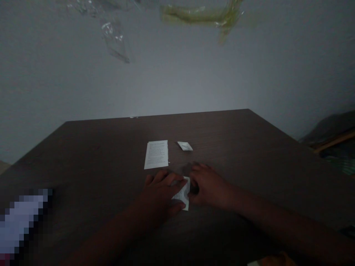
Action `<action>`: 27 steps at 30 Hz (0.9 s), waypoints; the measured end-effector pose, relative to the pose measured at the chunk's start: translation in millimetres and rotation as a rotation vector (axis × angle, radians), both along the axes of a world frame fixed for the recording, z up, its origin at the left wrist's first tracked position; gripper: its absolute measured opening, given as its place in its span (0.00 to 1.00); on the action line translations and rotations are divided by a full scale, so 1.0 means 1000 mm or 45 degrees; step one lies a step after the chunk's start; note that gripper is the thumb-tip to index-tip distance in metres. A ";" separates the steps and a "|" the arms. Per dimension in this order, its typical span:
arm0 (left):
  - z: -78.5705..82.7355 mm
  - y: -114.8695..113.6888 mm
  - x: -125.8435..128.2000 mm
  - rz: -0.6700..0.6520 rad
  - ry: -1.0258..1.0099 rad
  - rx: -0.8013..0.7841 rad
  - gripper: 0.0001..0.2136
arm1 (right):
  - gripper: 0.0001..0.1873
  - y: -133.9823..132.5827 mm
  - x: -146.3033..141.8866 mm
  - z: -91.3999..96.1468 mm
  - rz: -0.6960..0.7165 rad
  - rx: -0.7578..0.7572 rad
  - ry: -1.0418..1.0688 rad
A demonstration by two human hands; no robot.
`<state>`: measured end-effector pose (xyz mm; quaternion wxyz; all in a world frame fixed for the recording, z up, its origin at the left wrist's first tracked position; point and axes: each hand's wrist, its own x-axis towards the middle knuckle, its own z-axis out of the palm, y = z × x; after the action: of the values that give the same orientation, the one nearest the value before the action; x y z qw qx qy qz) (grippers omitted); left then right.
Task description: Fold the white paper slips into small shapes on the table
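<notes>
On a dark wooden table (97, 155), my left hand (159, 194) lies over a small printed paper packet (183, 194), fingers pressed on its left side with the thumb under its lower edge. My right hand (208, 184) grips the packet's right edge with curled fingers. The scene is dim and the fingertips are hard to make out.
A folded printed leaflet (156, 154) lies just beyond my hands. A small white sachet (185, 146) rests to its right. Clear plastic and yellowish tape (199, 14) hang on the wall. Dark clutter (332, 144) sits at the right. A blurred patch (22, 221) covers the lower left.
</notes>
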<state>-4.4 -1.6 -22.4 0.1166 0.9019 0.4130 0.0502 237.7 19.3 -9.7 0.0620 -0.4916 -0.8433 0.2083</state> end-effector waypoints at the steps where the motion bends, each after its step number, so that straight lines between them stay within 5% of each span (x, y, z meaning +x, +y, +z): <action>1: 0.000 0.000 0.000 0.005 0.005 -0.002 0.32 | 0.16 0.008 0.002 0.000 -0.062 0.012 -0.034; 6: -0.001 0.001 -0.001 0.004 0.002 0.021 0.31 | 0.15 0.033 0.006 0.004 -0.170 0.036 -0.081; 14: 0.003 0.002 0.002 0.039 0.030 -0.035 0.32 | 0.18 -0.005 -0.005 0.005 0.089 -0.038 -0.001; 22: 0.007 0.002 0.002 0.026 0.059 -0.061 0.34 | 0.14 0.033 0.002 -0.001 -0.147 0.025 -0.013; 27: -0.002 0.005 -0.001 0.015 0.054 -0.031 0.34 | 0.13 0.021 -0.001 0.007 -0.128 0.044 -0.003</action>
<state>-5.3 3.1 -23.9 0.1185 0.8988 0.4211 0.0266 237.2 40.7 -2.6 0.0800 -0.5323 -0.8211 0.1899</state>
